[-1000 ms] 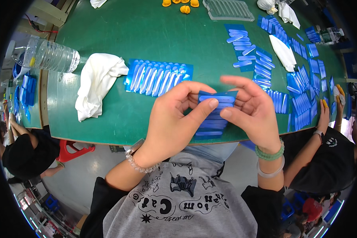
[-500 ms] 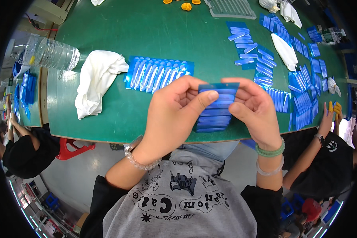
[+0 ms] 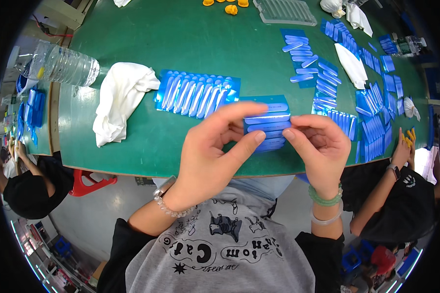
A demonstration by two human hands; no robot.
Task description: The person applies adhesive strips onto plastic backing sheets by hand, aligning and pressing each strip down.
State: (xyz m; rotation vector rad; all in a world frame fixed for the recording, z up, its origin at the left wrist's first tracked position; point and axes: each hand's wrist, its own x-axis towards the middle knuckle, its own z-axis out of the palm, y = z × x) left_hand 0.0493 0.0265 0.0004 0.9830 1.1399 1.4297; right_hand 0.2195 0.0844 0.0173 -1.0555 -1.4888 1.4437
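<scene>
Between my hands, above the table's near edge, is a blue film sheet (image 3: 268, 119) bearing a column of long, rounded blue strips. It is bent, with its upper part leaning away from me. My right hand (image 3: 322, 146) pinches its right edge between thumb and fingers. My left hand (image 3: 210, 146) holds the left side, thumb on the lower strips and index finger stretched across the upper part; its other fingertips are partly hidden. Beyond my left hand, a larger blue sheet of shiny strips (image 3: 195, 93) lies flat on the green table (image 3: 181, 44).
A white cloth (image 3: 120, 102) and a clear bottle (image 3: 66, 63) lie at left. More blue strip sheets (image 3: 375, 129) crowd the right side around another white cloth (image 3: 351, 66). At the back are a clear ribbed tray (image 3: 284, 12) and yellow finger cots (image 3: 231, 9). A co-worker's hands (image 3: 402, 151) show at right.
The sheet has gone from nearly upright and flat to bent back at the top. My left index finger has stretched out across it, and my right hand has shifted slightly down and right.
</scene>
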